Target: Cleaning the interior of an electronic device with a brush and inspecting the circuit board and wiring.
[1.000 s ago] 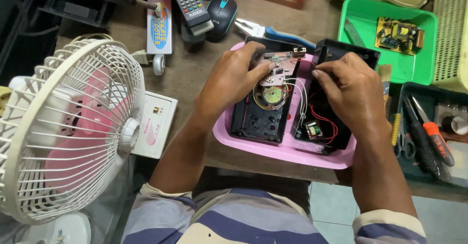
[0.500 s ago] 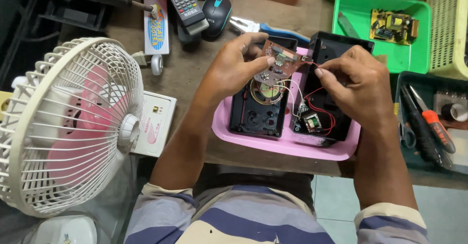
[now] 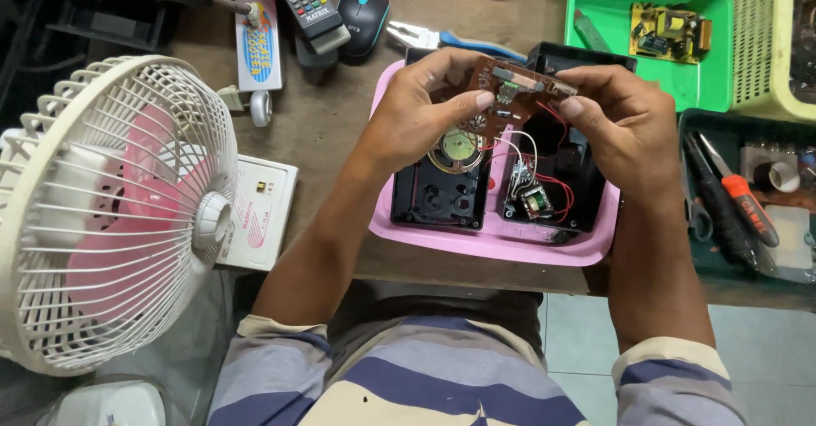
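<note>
Brown circuit board (image 3: 510, 94) held up over pink tray (image 3: 501, 243), tilted, pinched at both ends. Left hand (image 3: 421, 116) closed on board's left end, thumb tip on its face, fingers curled behind. Right hand (image 3: 625, 124) closed on right end, thumb and forefinger clamping the edge. Red and white wires (image 3: 531, 150) trailing from board down into black case half (image 3: 552, 184) below. Small transformer-like part (image 3: 537, 201) seated in that case half, red leads looped beside it. Second black case half (image 3: 442, 192) just left, touching the first, round speaker (image 3: 459, 145) in its upper part, partly under left hand. Both halves inside pink tray, tray at near table edge.

Beyond tray: blue-handled pliers (image 3: 442, 39), computer mouse (image 3: 364, 9), remote control (image 3: 308, 1), all near each other. Green tray (image 3: 595, 18) at upper right with yellow circuit board (image 3: 667, 33) inside. Yellow-green basket (image 3: 765, 43) at far right. Dark green tray (image 3: 705, 264) right of pink tray, holding orange-handled screwdriver (image 3: 744, 201) and other tools, partly hidden. White fan (image 3: 110, 213) with pink blades at left, facing up toward camera. White flat box (image 3: 259, 213) between fan and left forearm. Striped shirt (image 3: 442, 383) at bottom.
</note>
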